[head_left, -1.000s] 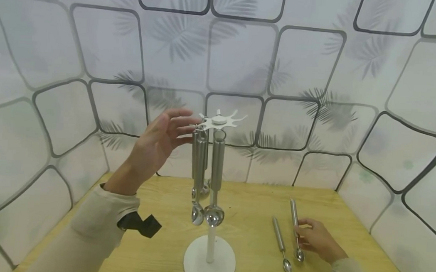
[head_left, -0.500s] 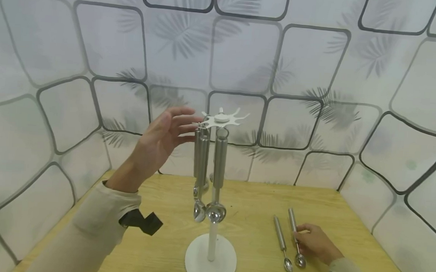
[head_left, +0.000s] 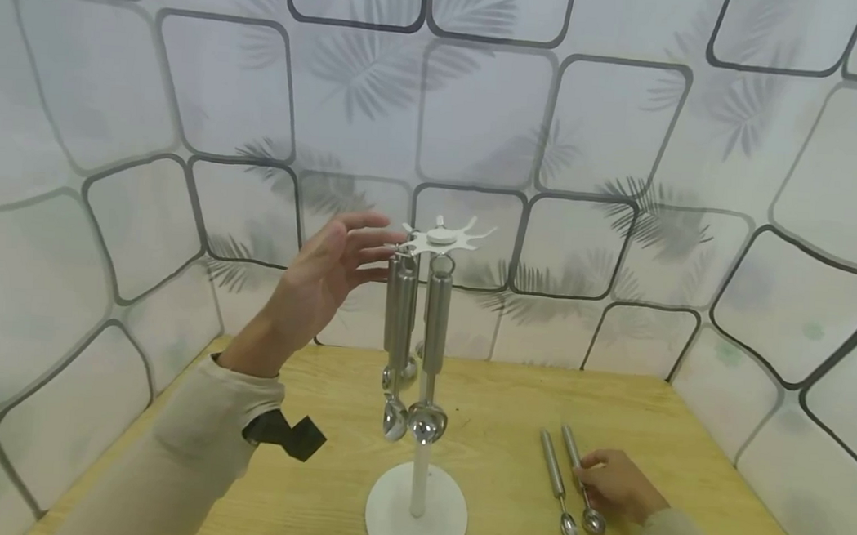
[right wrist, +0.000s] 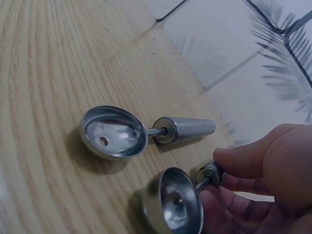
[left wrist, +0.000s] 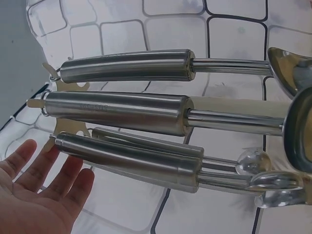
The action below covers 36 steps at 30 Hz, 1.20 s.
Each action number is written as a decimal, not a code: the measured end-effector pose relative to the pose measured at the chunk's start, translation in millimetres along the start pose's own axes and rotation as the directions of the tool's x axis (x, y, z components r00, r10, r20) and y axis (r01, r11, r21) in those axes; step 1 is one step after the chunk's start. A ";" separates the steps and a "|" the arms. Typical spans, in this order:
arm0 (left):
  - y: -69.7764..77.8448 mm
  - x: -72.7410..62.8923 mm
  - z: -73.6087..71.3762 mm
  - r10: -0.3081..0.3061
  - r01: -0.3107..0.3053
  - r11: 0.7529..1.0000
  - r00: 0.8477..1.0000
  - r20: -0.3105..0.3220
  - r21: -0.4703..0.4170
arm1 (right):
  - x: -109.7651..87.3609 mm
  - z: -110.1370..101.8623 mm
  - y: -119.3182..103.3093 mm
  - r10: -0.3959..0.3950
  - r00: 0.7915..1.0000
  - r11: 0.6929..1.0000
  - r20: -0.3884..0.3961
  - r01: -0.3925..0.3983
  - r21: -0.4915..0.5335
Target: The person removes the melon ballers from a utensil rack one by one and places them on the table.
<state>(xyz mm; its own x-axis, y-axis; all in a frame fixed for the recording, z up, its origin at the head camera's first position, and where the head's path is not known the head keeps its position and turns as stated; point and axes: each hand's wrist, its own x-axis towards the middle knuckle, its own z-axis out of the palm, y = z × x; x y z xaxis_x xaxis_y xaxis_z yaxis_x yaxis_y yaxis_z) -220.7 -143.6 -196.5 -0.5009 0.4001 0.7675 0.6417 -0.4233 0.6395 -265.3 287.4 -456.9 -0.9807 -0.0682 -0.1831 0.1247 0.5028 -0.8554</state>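
Note:
A white rack (head_left: 443,237) with curved hooks around its top stands on a round base. Several steel melon ballers (left wrist: 117,112) hang from it by rings, bowls down. My left hand (head_left: 325,273) is beside the rack's top, fingers extended. In the left wrist view its fingertips touch or nearly touch a hook. My right hand (head_left: 623,486) pinches a melon baller (right wrist: 183,207) between thumb and fingers near the handle's lower end. That bowl is at table level; whether it touches the wood is unclear. A second melon baller (right wrist: 114,131) lies just left of it, on the table.
The light wooden table (head_left: 298,472) carries the rack's white base (head_left: 393,515) in front of me. A patterned curtain or wall covering (head_left: 474,123) encloses the table's back and both sides. The two separate melon ballers are right of the base.
My right hand has brought its melon baller down and nearer to me, so it is now almost parallel with the other one. My left hand stays by the rack's top; the view shifts slightly.

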 end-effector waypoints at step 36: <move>1.5 2.2 2.4 -0.011 0.011 0.999 1.000 -0.007 0.035 | -15.3 -6.4 -92.4 -0.202 0.978 0.957 0.054 0.185 0.221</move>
<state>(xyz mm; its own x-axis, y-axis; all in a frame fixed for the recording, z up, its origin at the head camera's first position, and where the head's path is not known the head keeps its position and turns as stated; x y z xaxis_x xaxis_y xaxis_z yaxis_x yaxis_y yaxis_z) -219.4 -141.4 -194.0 -0.5121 0.3987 0.7608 0.6562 -0.3899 0.6461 -262.8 247.6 -371.9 -0.9762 -0.2144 -0.0327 -0.0289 0.2779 -0.9602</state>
